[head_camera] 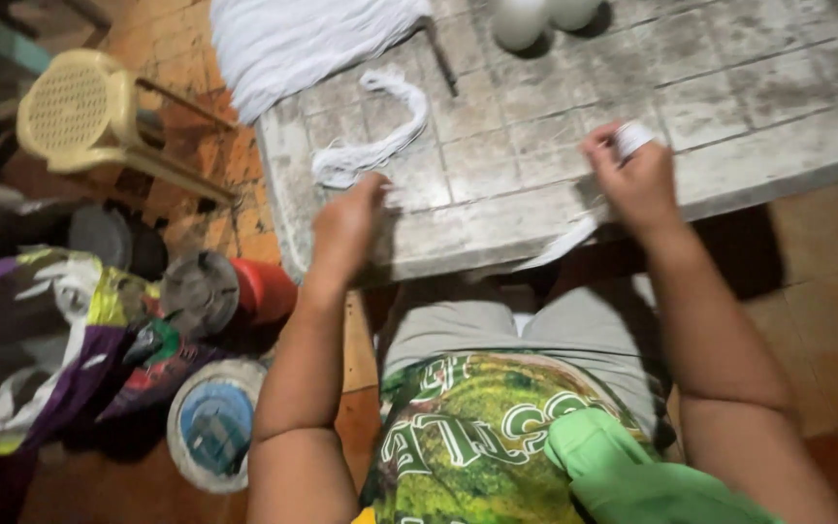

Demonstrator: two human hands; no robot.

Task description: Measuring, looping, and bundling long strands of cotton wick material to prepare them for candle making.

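Winding step: right hand (pixel 637 180) pinches a thread roll (pixel 632 138); left hand (pixel 346 225), fingers together, presses the table (pixel 535 126) near loose thread (pixel 366 146) at 11 o'clock.

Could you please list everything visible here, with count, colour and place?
table: one, grey, worn tiled top, upper right
string heap: one, white, table's far left corner
string bundle: one, white, by left hand
balls: two, white, table's far edge
small roll: one, white, in right hand
plastic chair: one, cream, upper left
bags: several, multicoloured, floor left
left hand: on table edge
right hand: holding roll
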